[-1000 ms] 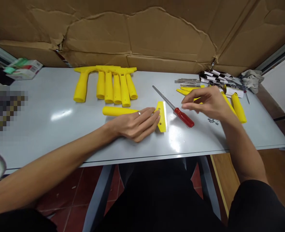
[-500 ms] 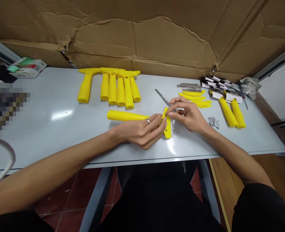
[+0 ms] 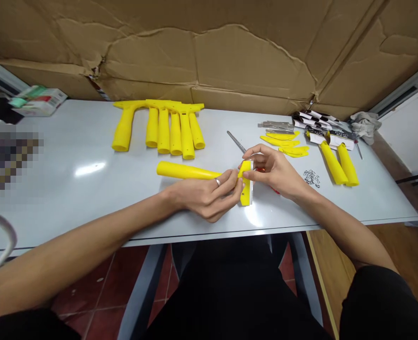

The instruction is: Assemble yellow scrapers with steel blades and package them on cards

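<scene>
A yellow plastic scraper (image 3: pixel 186 170) lies across the table, its long handle pointing left. A strip of metal blade (image 3: pixel 251 193) shows along the right edge of its head. My left hand (image 3: pixel 207 196), with a ring on one finger, is closed around the scraper where handle meets head. At the far end of the head, my right hand (image 3: pixel 274 167) grips it with thumb on top and fingers curled behind. Beneath that hand lies a tool with a grey metal shaft (image 3: pixel 235 140); a red part, perhaps its handle, is mostly hidden.
Several yellow scraper handles (image 3: pixel 163 132) lie in a row at the back. Right of my hands are small screws (image 3: pixel 312 178), yellow cover pieces (image 3: pixel 283 142), metal blades (image 3: pixel 275 126) and two scrapers with card sleeves (image 3: pixel 347 165). A crumpled cloth (image 3: pixel 364 126) and a box (image 3: pixel 41 101) sit at opposite ends.
My right thumb and fingers have shifted from a pinch above the scraper's head to a grip around its far end. The head has tilted slightly. My left hand keeps its hold.
</scene>
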The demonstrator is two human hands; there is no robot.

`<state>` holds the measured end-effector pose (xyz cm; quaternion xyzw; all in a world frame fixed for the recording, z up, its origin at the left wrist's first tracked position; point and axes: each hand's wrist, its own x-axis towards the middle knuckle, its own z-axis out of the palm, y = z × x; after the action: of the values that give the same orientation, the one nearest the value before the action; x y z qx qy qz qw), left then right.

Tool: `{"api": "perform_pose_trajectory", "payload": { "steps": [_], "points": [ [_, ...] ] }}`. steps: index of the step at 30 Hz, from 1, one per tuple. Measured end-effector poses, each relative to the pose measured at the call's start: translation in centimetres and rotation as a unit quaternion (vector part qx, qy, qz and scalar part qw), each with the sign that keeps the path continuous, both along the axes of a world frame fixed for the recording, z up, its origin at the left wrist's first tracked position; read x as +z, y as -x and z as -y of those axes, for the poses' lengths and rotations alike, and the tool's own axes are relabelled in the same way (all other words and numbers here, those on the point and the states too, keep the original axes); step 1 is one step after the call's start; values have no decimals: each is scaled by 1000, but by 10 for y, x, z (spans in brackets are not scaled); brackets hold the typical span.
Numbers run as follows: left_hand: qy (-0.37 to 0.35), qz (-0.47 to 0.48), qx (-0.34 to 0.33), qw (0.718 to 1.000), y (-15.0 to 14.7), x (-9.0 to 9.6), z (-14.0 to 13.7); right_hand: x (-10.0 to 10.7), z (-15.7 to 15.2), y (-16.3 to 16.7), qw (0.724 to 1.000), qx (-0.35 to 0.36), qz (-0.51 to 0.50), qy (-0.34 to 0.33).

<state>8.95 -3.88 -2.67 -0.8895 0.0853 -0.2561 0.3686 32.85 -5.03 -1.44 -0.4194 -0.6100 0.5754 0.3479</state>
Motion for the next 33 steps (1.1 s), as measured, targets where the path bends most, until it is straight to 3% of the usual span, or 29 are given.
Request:
{"api": "perform_pose_trajectory", "payload": {
  "steps": [4, 9, 11, 15, 17, 21, 25, 30, 33],
  "points": [
    [-62, 11, 23, 998, -3, 5, 4, 3, 2, -1, 1000, -4, -6, -14],
    [-80, 25, 63, 995, -7, 10, 12, 3, 3, 0, 1000, -13, -20, -17],
    [-52, 33, 60, 996, -5, 5, 11, 2, 3, -1, 999, 2, -41, -2],
    [125, 42, 24, 991, 3, -11, 4, 4, 4, -3, 998, 7, -58, 34],
    [169, 42, 24, 985, 5, -14, 2, 5, 4, -3, 997, -4, -66, 42],
    [106, 28, 42, 993, 2, -4, 2, 2, 4, -2, 995, -37, -67, 56],
    [34, 40, 18, 998, -5, 9, 4, 1, 4, 0, 996, -37, -64, 59],
    [79, 43, 6, 996, -5, 6, 1, 1, 6, 2, 999, -47, -15, -12],
    [119, 28, 3, 992, -3, 3, -3, -2, 5, 2, 999, -25, -38, -9]
  ]
}}
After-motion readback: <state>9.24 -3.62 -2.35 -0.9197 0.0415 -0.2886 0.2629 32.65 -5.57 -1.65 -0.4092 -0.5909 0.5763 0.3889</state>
